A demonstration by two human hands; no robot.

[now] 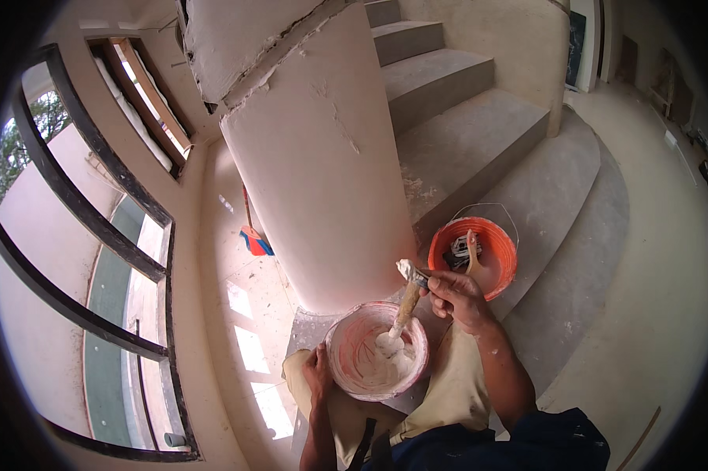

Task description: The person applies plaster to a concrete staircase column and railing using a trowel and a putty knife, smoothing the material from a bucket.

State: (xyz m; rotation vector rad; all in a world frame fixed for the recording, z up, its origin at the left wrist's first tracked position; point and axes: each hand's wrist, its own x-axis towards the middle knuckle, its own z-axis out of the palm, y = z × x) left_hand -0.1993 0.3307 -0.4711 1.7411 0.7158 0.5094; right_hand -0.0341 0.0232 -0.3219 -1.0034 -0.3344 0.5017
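Note:
A bucket (340, 375) smeared with white plaster sits between my knees. My left hand (317, 375) grips its left side at the rim. Inside lies wet white plaster (397, 366), and a wooden-handled tool (406, 304) stands slanted in it, its lower end coated. Just above that handle, my right hand (457, 298) is closed on a small putty knife with a dark handle. A lump of white plaster (405, 268) covers the end of the knife, so its blade shape is hidden.
An orange bucket (442, 235) with a wire handle holds a wooden-handled brush (473, 253) and cloudy water. Grey curved steps (479, 141) rise ahead on the right. A plastered wall (322, 173) stands directly ahead. A red and blue dustpan (256, 242) and dark-framed windows (95, 212) are left.

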